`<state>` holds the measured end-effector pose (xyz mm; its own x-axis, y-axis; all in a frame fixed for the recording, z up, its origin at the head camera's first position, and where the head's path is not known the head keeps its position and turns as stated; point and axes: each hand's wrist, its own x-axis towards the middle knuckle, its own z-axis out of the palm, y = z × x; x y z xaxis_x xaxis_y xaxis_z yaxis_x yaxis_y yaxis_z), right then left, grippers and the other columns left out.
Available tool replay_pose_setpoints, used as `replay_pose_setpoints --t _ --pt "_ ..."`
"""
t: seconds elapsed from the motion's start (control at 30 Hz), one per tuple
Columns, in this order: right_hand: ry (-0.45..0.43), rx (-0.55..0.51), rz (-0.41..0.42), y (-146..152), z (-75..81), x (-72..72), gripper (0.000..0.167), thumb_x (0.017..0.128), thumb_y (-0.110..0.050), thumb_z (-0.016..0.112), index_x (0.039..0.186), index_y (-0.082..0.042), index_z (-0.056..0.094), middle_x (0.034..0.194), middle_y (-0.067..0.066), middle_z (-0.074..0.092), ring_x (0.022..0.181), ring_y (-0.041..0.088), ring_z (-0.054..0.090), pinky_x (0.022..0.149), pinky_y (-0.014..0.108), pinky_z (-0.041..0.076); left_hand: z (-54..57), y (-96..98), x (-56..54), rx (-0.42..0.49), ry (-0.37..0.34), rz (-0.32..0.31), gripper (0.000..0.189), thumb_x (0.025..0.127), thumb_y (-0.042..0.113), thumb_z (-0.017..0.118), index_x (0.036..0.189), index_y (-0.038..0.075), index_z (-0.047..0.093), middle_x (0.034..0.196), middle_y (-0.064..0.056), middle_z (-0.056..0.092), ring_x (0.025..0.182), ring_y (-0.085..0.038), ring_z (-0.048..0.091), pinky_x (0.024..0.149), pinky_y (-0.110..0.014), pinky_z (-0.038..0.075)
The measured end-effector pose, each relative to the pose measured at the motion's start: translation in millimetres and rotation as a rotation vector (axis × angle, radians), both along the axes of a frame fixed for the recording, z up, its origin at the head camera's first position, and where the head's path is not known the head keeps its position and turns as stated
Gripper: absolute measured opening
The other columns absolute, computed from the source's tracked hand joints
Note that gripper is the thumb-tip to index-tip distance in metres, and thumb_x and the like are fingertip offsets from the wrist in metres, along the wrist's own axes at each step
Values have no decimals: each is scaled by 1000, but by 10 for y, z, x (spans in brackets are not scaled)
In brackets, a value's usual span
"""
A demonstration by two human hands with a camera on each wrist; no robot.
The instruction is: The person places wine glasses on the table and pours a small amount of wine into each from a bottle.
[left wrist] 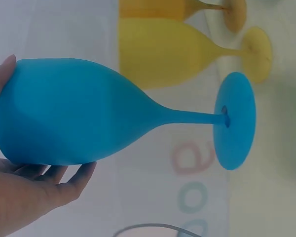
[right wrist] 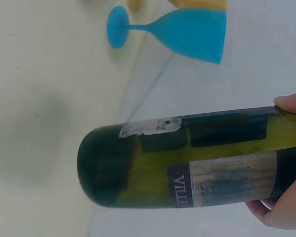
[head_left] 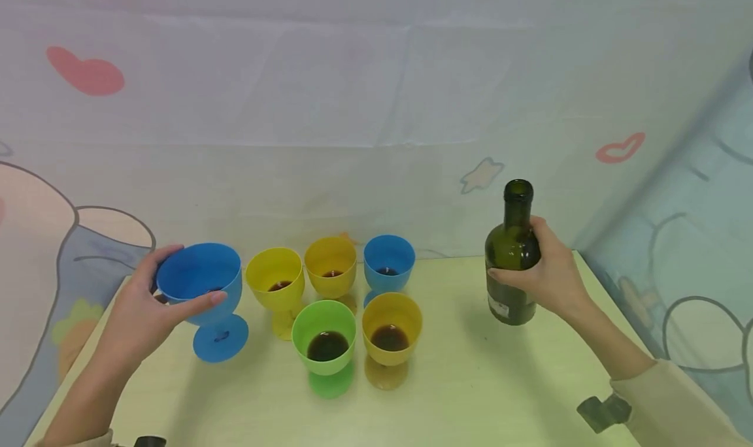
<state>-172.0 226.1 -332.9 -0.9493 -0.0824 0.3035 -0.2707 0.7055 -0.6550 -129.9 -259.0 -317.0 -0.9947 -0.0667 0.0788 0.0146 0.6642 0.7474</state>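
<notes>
My left hand grips the bowl of a blue goblet near its rim, the thumb across the near side. A little dark liquid shows inside this goblet, and it stands upright in the grip. The left wrist view shows its slim stem and round foot. At the right, my right hand holds a dark green glass wine bottle round its upper body, mouth up and uncorked. Labels show on the bottle's side, and its base is over the pale table in the right wrist view.
Between the hands stand several goblets with dark liquid: yellow, two amber, another blue and light green. They share the pale table. A printed cloth hangs behind.
</notes>
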Motion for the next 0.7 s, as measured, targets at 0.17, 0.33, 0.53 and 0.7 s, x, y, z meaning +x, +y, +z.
replay_pose_setpoints --t 0.17,0.33,0.53,0.7 --pt "-50 -61 -81 162 -170 -28 73 73 -25 77 127 -4 32 112 24 51 98 44 52 75 59 43 -160 -98 -84 29 -23 28 92 80 35 70 146 8 12 146 -28 10 123 -56 20 84 -69 32" --pt "-72 -85 -168 296 -293 -57 79 73 -32 76 131 -6 28 113 27 49 100 45 50 76 58 42 -310 -169 -164 19 -38 59 95 80 39 69 145 4 10 144 -31 15 122 -54 22 85 -69 30" --pt "-79 -118 -217 377 -383 -88 81 75 -35 74 133 -5 25 117 27 46 101 45 48 76 56 42 -441 -245 -230 43 -43 80 96 80 40 68 145 1 8 143 -32 15 123 -52 23 88 -68 29" --pt "-78 -148 -228 384 -481 -98 82 74 -33 75 133 -4 26 119 25 43 102 43 47 79 55 42 -531 -291 -246 63 -58 84 98 80 40 68 145 2 6 144 -31 13 124 -52 21 88 -68 28"
